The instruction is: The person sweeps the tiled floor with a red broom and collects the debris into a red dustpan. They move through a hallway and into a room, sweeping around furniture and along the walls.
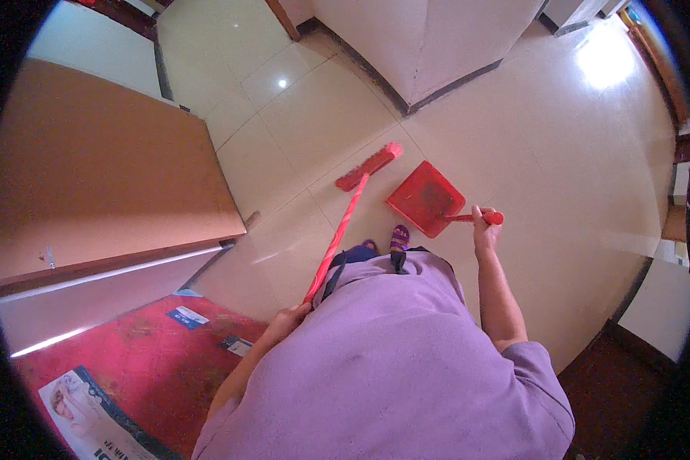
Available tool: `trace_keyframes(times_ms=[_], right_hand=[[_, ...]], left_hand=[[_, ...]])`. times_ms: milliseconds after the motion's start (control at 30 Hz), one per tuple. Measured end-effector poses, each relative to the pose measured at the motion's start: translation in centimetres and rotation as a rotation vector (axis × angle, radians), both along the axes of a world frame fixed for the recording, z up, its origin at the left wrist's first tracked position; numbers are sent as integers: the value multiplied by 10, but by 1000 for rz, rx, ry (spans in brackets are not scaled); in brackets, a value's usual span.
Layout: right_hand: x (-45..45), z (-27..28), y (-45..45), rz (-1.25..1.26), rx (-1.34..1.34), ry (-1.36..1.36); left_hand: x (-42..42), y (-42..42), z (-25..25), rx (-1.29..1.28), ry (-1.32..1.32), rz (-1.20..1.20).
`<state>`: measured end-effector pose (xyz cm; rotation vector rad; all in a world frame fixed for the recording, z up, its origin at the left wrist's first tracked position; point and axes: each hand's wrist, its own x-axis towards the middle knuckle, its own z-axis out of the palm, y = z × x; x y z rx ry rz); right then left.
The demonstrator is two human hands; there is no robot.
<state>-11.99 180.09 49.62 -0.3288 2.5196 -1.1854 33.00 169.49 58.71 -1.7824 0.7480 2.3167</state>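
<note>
My left hand (292,315) grips the upper part of a red spiral-striped broom handle (340,233) beside my hip. The handle slants down and away to the red broom head (370,167), whose bristles are mostly hidden beneath it. On the other side, my right hand (485,225) is closed around the red dustpan handle (464,218). The red dustpan (427,198) hangs or rests just right of the broom head, with a gap between them. Dark smudges and small bits show on its inner surface.
Cream floor tiles (299,144) surround my purple sandals (400,236). A wall corner (408,86) with dark skirting juts in ahead. To the left, a brown door (109,167) stands beside a red mat (144,351) with printed papers (187,317). A dark red surface (604,385) lies at lower right.
</note>
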Motion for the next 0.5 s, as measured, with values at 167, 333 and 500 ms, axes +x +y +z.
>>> trace_keyframes(times_ms=[167, 333, 500], right_hand=[[1, 0, 18, -24, -5, 85], [1, -6, 28, -64, -30, 28], [11, 11, 19, -102, -57, 14]], left_hand=[[14, 28, -50, -119, 45, -109], [-33, -23, -52, -419, -63, -423], [-64, -68, -136, -531, -169, -515]])
